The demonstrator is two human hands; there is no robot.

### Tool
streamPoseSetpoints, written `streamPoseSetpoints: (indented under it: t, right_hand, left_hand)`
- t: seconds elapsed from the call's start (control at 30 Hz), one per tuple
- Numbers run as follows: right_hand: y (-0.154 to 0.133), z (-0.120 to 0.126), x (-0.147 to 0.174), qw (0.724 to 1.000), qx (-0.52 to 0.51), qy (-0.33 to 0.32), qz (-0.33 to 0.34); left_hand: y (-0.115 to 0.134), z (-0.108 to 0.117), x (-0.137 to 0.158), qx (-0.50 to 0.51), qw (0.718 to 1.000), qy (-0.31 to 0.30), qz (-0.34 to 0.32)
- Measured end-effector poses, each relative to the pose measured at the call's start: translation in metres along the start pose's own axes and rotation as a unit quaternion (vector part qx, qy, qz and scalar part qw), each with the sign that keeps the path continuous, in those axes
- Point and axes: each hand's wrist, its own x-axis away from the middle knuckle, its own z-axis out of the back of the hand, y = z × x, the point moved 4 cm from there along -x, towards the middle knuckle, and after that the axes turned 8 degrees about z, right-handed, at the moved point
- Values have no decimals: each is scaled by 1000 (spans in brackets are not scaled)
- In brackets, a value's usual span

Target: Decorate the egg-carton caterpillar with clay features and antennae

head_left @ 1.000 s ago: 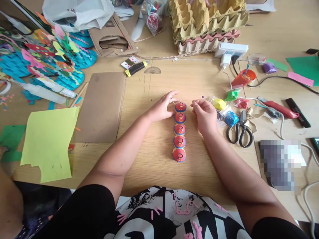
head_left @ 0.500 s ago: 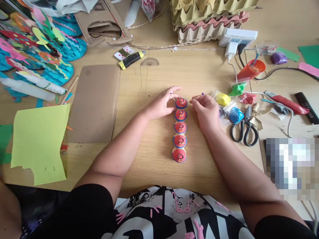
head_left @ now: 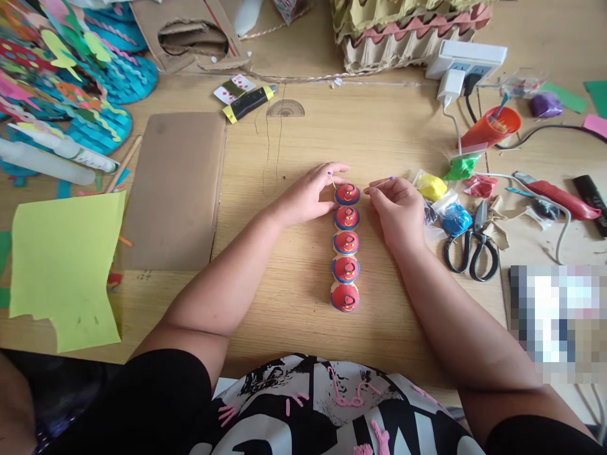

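Observation:
A strip of egg-carton cups (head_left: 346, 243), painted red with blue rims and small yellow faces, lies lengthwise in front of me. My left hand (head_left: 310, 196) curves around its far end, thumb and fingers against the last cup. A thin stick with a purple ball tip (head_left: 331, 176) stands up at that cup, beside my left fingers. Just right of the same end, my right hand (head_left: 398, 212) pinches a second purple-tipped toothpick (head_left: 382, 183), its bare point turned toward the cup with a small gap between.
Scissors (head_left: 472, 246) and bagged clay lumps, one blue (head_left: 456, 218), lie right of my right hand. Beyond are an orange cup (head_left: 490, 129) and a power strip (head_left: 467, 60). Brown cardboard (head_left: 175, 189) and yellow foam sheet (head_left: 66, 272) lie left. Egg trays (head_left: 412, 38) are stacked behind.
The view has shifted slightly. Both hands stay at the strip's far end, and the toothpick in my right hand is held nearly as before.

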Motion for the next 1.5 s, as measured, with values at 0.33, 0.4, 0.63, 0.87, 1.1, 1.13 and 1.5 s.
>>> streamPoseSetpoints:
  t: [0.33,0.4,0.63,0.87,1.1,1.13,1.5]
  right_hand:
    - [-4,0,1,1000,14,-6,-2]
    - [-4,0,1,1000,17,-6,-4]
    - [-5,0,1,1000,17,-9,-12]
    - [-3,0,2,1000,17,-10,-22]
    - [-2,0,1,999,32,-19,-12]
    - [-2,0,1,999,33,-20,-11]
    - [0,1,2,999,33,-8,-15]
  left_hand:
    - [12,5,1,-117,992,-3,41]
    - [15,6,1,-130,990,-8,50]
    - [14,6,-2,-159,987,-3,32]
    - [11,5,-3,-163,986,9,16]
    - [13,5,-3,-158,987,13,12]
    - [13,5,-3,-159,987,13,13]
    - [14,6,-3,-155,988,4,11]
